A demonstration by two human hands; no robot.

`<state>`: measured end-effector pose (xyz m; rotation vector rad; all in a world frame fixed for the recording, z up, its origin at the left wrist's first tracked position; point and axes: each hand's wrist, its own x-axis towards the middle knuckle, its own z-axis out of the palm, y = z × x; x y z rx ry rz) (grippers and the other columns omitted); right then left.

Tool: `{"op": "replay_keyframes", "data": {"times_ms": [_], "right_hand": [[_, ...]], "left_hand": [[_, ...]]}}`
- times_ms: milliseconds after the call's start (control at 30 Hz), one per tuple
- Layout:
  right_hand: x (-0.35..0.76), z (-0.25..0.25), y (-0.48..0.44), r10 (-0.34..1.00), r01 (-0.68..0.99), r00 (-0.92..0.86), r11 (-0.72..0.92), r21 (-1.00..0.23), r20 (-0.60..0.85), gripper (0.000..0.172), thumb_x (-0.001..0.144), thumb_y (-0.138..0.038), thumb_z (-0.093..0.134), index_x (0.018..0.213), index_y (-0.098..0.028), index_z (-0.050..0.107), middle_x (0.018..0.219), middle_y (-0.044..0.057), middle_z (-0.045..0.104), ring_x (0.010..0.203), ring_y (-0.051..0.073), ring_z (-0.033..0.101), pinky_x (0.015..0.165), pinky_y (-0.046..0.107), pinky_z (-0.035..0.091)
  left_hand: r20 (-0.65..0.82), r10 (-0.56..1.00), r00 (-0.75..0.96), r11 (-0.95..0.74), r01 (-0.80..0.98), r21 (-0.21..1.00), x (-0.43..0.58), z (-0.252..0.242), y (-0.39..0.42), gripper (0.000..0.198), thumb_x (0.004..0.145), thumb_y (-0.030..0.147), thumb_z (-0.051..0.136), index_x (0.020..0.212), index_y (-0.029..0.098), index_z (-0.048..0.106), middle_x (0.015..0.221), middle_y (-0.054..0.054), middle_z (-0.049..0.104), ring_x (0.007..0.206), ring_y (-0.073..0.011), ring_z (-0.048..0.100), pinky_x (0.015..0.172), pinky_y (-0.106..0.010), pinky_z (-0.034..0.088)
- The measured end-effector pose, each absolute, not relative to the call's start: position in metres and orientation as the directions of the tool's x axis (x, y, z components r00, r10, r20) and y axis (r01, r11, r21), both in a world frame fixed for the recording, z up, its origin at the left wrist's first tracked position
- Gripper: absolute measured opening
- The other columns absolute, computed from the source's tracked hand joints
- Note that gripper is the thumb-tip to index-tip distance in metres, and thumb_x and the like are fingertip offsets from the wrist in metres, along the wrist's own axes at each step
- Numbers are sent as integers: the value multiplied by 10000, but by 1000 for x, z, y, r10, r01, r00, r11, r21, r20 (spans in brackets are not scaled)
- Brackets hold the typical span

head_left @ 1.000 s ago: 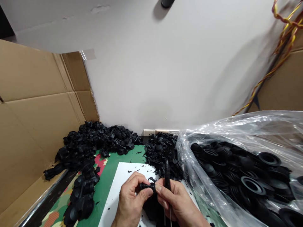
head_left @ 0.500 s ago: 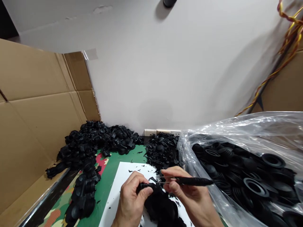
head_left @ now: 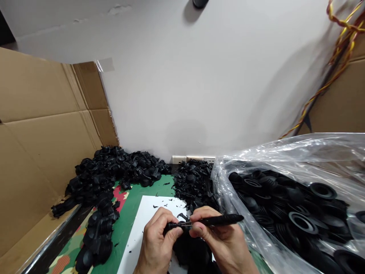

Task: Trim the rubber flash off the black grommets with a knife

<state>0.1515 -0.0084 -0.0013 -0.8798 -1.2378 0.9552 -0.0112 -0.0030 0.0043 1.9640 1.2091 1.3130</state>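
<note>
My left hand [head_left: 156, 243] is closed on a black ribbed rubber part [head_left: 190, 249], pinching its narrow neck between thumb and fingers over a white sheet [head_left: 142, 224]. My right hand [head_left: 221, 238] grips a slim black tool [head_left: 219, 220] that lies level, its handle pointing right and its thin metal tip at the neck of the part. Both hands sit at the bottom middle of the view, close together.
A heap of black rubber parts [head_left: 111, 171] lies at the back left on a green mat [head_left: 129, 217], and a pile of black scraps [head_left: 194, 182] behind the sheet. A clear plastic bag [head_left: 285, 167] of black parts fills the right. Cardboard [head_left: 42, 125] walls the left.
My right hand turned the tool from upright to level a second ago. Since half a second ago it has drawn the tool leftward, closer to the part in my left hand.
</note>
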Motion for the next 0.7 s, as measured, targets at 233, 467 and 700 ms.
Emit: {"op": "replay_keyframes", "data": {"times_ms": [233,467,700], "right_hand": [[149,-2,-8,929,-116,46,371,-921,368,249,761,-432,666,765,-184,692,676,30,636,555,159,608,533,261,495],[155,-2,-8,695,337,9,675,-657,719,126,831,-184,564,805,-214,683,729,60,660,627,172,626,559,257,493],[169,-8,7,841,191,263,435,-880,473,172,814,-363,608,808,-196,649,680,34,655,521,156,611,498,260,482]], "left_hand": [[515,841,167,-533,419,735,-12,3,-2,74,781,144,603,729,197,606,704,-11,573,663,-170,561,591,-248,425],[508,841,189,-541,353,764,-9,1,-4,77,765,139,615,720,200,605,704,-9,577,662,-170,552,608,-251,427],[417,902,109,-430,307,849,-10,4,-4,60,755,160,620,720,206,604,723,-1,565,704,-177,539,644,-258,419]]}}
